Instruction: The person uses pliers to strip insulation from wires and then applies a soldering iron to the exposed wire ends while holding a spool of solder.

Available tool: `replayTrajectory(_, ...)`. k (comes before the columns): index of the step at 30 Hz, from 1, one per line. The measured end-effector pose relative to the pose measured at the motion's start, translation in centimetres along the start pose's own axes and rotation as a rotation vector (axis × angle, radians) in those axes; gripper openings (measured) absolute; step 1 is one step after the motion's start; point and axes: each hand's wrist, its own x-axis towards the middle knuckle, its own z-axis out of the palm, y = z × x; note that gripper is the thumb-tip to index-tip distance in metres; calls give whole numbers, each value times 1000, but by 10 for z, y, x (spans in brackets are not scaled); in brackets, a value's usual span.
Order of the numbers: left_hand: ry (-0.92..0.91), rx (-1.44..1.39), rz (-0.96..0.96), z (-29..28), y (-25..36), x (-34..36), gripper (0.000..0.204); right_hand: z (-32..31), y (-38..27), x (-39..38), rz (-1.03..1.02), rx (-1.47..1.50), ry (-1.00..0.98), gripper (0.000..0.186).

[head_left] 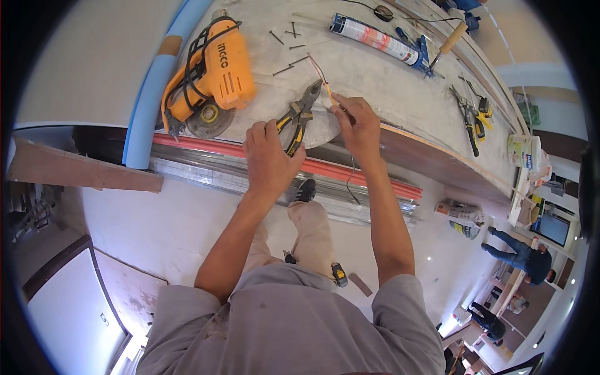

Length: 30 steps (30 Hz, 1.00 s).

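My left hand (267,156) grips the yellow-and-black handles of a pair of pliers (306,106), whose jaws point up beside a thin wire (327,86) with yellow, red and dark parts. My right hand (357,125) pinches that wire just right of the jaws, and a dark length of it dangles below toward the red tubes. Left of the pliers lie an orange power tool (222,65) with a looped black cord and a round disc (212,125). Several screws (277,37) are scattered above the hands on the dusty worktop (406,100).
A blue roll (150,100) lies at left. A sealant gun (375,37), more pliers (469,122) and a bucket (522,150) are at right. Red tubes (209,145) and metal channels (187,169) run below the worktop edge. Co-workers (537,262) work at the far right.
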Motion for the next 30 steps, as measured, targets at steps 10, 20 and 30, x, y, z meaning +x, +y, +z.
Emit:
replayTrajectory(10,-43,125,46,-4,-3,-2,73,7,12,-4,343,648,173,23)
replayTrajectory(20,51,-183,161,-12,-1,19,56,1,-4,4,182,246,-77,14)
replayTrajectory(30,86,-332,120,4,4,67,30,5,-3,2,166,172,-25,12)
